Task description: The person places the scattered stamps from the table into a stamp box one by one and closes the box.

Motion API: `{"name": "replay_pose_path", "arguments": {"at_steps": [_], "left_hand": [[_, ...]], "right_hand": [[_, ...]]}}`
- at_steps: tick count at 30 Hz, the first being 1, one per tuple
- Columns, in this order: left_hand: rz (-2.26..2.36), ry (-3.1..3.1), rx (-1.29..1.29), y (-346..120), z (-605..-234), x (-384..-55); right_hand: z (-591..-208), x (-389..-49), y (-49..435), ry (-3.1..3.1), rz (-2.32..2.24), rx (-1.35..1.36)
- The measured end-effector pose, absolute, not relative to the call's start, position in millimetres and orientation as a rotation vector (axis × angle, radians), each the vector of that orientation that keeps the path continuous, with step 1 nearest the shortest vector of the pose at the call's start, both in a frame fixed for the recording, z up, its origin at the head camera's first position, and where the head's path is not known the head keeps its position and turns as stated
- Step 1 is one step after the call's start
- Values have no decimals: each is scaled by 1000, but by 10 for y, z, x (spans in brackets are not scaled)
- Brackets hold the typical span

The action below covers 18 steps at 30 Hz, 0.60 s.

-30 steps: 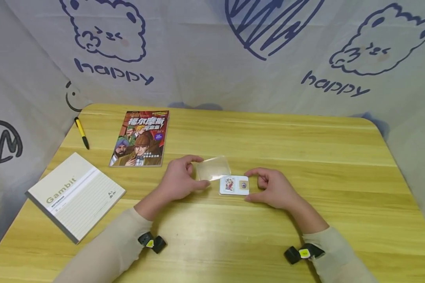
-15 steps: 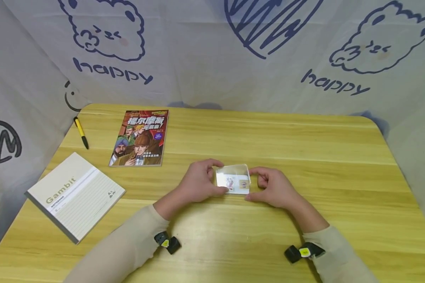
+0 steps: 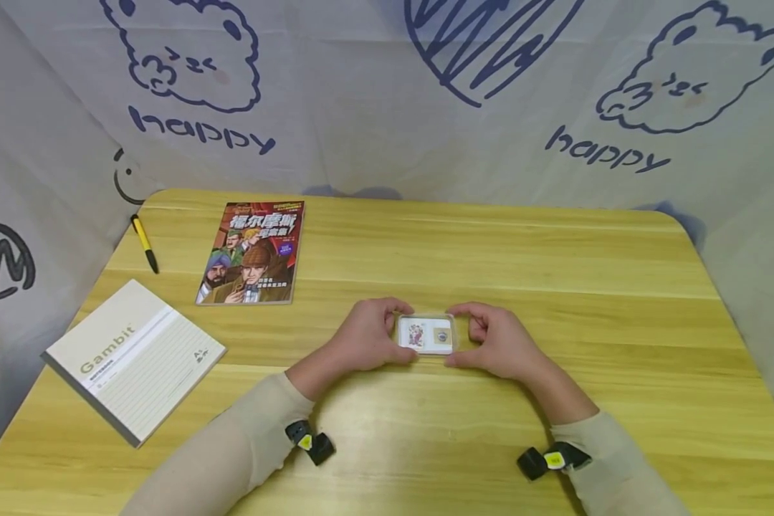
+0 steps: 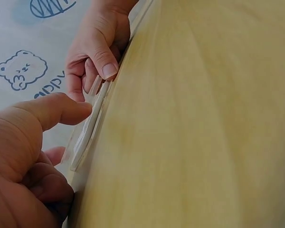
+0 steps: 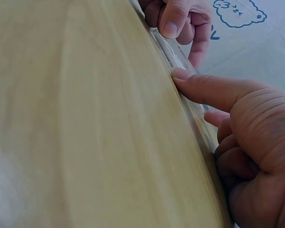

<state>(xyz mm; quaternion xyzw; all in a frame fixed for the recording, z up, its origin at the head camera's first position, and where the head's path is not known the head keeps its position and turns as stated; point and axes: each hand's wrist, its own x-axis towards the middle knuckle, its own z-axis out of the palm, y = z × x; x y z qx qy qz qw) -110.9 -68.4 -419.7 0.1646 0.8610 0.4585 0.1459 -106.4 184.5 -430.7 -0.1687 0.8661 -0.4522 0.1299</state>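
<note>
A small flat plastic box [image 3: 428, 335] lies on the table in the head view. It has a clear lid [image 3: 453, 322] over a white inside, with a colourful printed figure and a small gold square showing through. My left hand [image 3: 374, 335] pinches the lid at the left end, thumb on the near edge and forefinger on the far edge. At the right end, my right hand [image 3: 499, 342] holds the box the same way, its other fingers curled in. Both wrist views show the box edge-on, close to the tabletop, with the left thumb [image 4: 69, 108] and right thumb [image 5: 199, 85] along its near side.
On the wooden table [image 3: 522, 265], a comic-style book [image 3: 251, 252] lies left of the hands. Further left are a Gambit notebook [image 3: 135, 358] and a yellow-and-black pen [image 3: 145, 244]. A printed cloth [image 3: 374, 93] hangs behind the table's back edge.
My left hand has moved right and brought the clear lid down over the white part, from tilted to lying flat. The right hand has stayed in place.
</note>
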Motion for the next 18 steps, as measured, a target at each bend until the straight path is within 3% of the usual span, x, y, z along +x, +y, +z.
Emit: {"name": "replay_pose_path", "arguments": {"at_steps": [18], "left_hand": [[1270,2459,480,-718,-4183,-1123]], "right_hand": [[-4291,-1054,1846,2514,-1299,-485]]}}
